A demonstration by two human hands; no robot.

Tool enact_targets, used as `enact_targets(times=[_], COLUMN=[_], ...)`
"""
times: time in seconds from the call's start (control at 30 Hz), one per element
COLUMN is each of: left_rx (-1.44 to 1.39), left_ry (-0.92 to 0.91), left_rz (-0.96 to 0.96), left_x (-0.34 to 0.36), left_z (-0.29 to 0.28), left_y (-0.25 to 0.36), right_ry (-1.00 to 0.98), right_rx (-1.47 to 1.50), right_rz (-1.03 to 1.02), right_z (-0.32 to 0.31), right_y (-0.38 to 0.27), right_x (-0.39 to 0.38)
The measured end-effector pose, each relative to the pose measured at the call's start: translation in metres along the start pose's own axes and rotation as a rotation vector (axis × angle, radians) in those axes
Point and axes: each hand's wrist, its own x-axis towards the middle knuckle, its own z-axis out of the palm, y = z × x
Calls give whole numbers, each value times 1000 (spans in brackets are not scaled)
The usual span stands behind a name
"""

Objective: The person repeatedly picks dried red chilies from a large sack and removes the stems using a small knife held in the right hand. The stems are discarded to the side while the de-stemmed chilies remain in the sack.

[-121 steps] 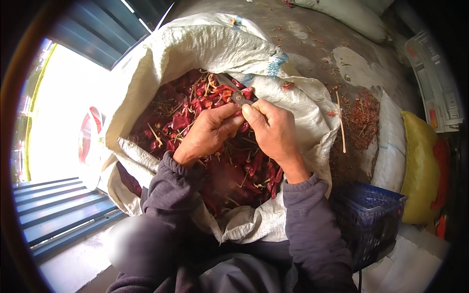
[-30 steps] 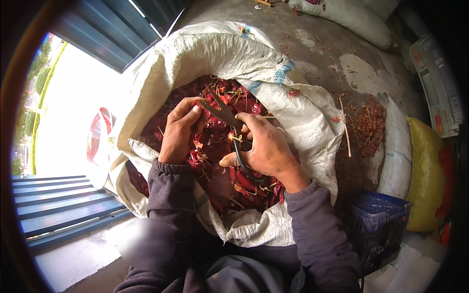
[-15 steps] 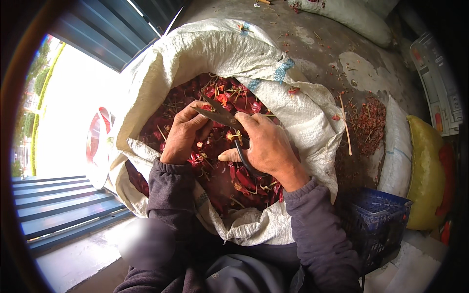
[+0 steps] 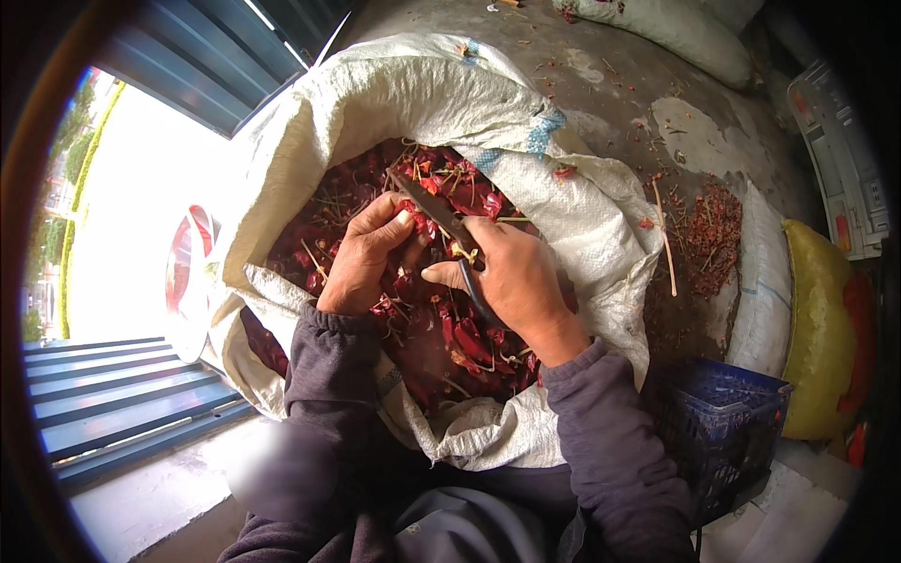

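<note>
The left hand (image 4: 364,253) pinches a red pepper (image 4: 409,207) in a narrow grip. The right hand (image 4: 524,281) holds dark scissors (image 4: 433,204) in its grip; the blades point far and left, by that pepper. Both hands are over more peppers (image 4: 469,343) in a white sack (image 4: 413,89). A blue basket (image 4: 723,405) sits near, on the right.
</note>
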Motion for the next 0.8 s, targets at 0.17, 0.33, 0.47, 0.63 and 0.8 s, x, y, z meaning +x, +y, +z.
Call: enact_targets(times=[0.17, 0.33, 0.47, 0.63, 0.8], left_rx=[111, 78, 95, 22, 52], left_ry=[-164, -118, -108, -175, -237], left_rz=[83, 89, 43, 29, 13], left_x=[7, 4, 6, 5, 6], left_z=[-23, -17, -21, -23, -21], left_y=[-5, -3, -3, 0, 1], right_ry=[-89, -169, -173, -183, -159], right_rx=[205, 139, 97, 142, 23], right_rz=[101, 67, 62, 32, 16], right_z=[-11, -14, -16, -14, -15], right_y=[-3, -4, -10, -9, -11], right_x=[4, 1, 0, 0, -1])
